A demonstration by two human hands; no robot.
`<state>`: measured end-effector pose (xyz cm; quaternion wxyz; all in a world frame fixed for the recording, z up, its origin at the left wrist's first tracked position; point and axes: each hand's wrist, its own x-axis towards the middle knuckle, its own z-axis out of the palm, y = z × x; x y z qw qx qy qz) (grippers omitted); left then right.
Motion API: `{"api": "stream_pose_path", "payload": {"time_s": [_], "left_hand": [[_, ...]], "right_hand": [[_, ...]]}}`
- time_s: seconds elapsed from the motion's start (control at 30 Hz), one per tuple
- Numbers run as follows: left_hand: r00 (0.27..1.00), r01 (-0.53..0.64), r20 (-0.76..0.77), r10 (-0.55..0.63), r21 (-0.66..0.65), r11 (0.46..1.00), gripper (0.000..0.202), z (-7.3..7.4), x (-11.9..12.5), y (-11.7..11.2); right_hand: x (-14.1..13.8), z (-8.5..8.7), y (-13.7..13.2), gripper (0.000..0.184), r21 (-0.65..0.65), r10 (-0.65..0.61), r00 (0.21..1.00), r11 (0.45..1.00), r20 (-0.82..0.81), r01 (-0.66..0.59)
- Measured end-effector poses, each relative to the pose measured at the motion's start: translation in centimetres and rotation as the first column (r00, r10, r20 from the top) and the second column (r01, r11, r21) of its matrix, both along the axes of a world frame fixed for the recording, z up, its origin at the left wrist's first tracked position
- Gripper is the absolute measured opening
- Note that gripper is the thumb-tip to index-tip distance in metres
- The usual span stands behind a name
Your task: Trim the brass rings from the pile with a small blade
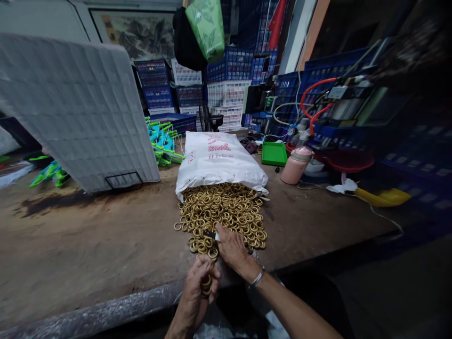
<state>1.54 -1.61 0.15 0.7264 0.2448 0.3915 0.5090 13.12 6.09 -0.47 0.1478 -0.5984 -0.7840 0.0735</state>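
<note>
- Curling around a few rings (205, 285), the left hand (202, 278) is drawn close in, just over the near edge of the tabletop (106, 247); its fingers are bent narrow, probably so the rings stay stacked in the palm.
- Beside it and a little farther forward, the right hand (231, 247) pinches a small tool (212, 235), dark at the tip and pale at the grip. Its exact kind is too small to tell. The tip points toward the left, over the loose rings.
- The pile of gold-coloured rings (222, 214) spreads from under the mouth of a white sack (222, 157). The sack lies flat with its open end toward the person, likely so that the rings spill within easy reach.
- The tabletop's front edge, with a shiny wrapping (116, 308), runs just under the left forearm; rings near the hands lie close to that edge.
- To the left, bare brown surface reaches to a tall grey panel (81, 117), giving sideways room.
- To the right, a narrower strip separates the pile from a pink bottle (297, 167) and a green tray (274, 153); behind the pile, the sack limits forward reach.
</note>
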Motion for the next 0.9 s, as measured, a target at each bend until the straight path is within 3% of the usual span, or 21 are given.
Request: {"api": "stream_pose_path", "payload": {"time_s": [0.1,0.2,0.33,0.4,0.5,0.57,0.67,0.77,0.9], "left_hand": [[0.996,0.014,0.088,-0.011,-0.030,0.999,0.030,-0.2,-0.4,0.0],[0.984,0.009,0.177,0.000,-0.051,0.999,0.025,-0.5,-0.8,0.2],[0.980,-0.067,0.179,0.087,-0.118,0.991,0.021,-0.4,-0.7,0.9],[0.984,-0.092,0.142,0.112,-0.139,0.986,0.024,-0.2,-0.5,1.3],[0.988,-0.142,0.059,0.146,-0.058,0.988,0.028,0.1,0.2,1.6],[0.984,-0.178,-0.009,0.178,0.019,0.984,0.033,0.1,0.7,1.6],[0.976,-0.185,-0.105,0.192,0.075,0.980,0.041,0.0,1.4,1.6],[0.962,-0.175,-0.192,0.192,0.102,0.979,0.036,0.0,1.5,1.7],[0.865,-0.214,-0.394,0.309,0.267,0.940,0.025,-0.1,1.0,1.8]], "right_hand": [[-0.1,-0.1,0.2,0.024,-0.018,0.003,1.000,1.000,0.016,-0.003],[0.1,0.0,0.2,0.024,-0.020,-0.011,1.000,1.000,-0.018,0.011],[0.7,0.2,0.4,0.011,-0.055,-0.052,0.967,0.998,-0.248,0.040],[1.0,0.2,0.4,0.007,-0.127,-0.098,0.883,0.991,-0.460,0.044],[1.1,0.5,-0.1,0.009,-0.277,-0.190,0.657,0.960,-0.730,-0.030],[1.0,0.7,-0.7,0.010,-0.335,-0.234,0.535,0.937,-0.812,-0.097],[0.8,0.8,-1.6,0.014,-0.373,-0.266,0.449,0.912,-0.853,-0.169],[0.8,0.8,-2.3,0.019,-0.385,-0.252,0.447,0.893,-0.858,-0.235],[1.2,1.4,-2.5,0.023,-0.330,-0.143,0.551,0.908,-0.823,-0.258]]}}
